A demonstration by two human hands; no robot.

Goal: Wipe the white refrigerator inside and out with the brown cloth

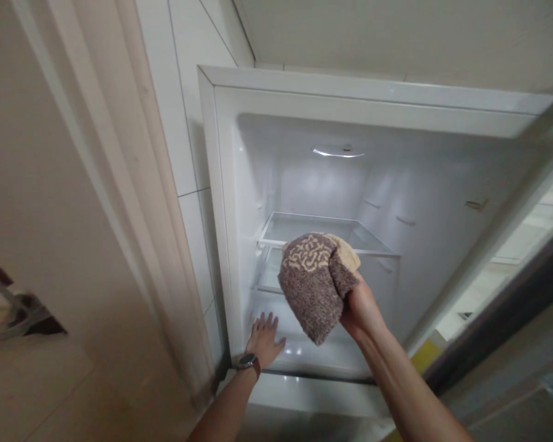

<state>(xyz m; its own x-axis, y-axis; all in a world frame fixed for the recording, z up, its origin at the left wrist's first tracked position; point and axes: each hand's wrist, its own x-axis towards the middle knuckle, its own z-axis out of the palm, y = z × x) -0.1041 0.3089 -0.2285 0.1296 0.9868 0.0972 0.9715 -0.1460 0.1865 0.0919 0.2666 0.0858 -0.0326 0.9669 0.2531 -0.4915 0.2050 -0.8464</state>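
An open white fridge (221, 202) fills the middle of the view, lit inside, with a bare glass shelf (322, 228) near its back. My right hand (362, 307) is raised in front of the shelf and grips a brown and beige patterned cloth (316, 282) that hangs down from it. My left hand (263, 341), with a watch on the wrist, lies flat with fingers spread on the lower left part of the fridge interior, near the front edge.
The fridge door (511, 288) stands open to the right. White wall tiles (188, 123) and a pale door frame (120, 184) flank the fridge on the left. A dark object (13, 307) shows at the far left edge.
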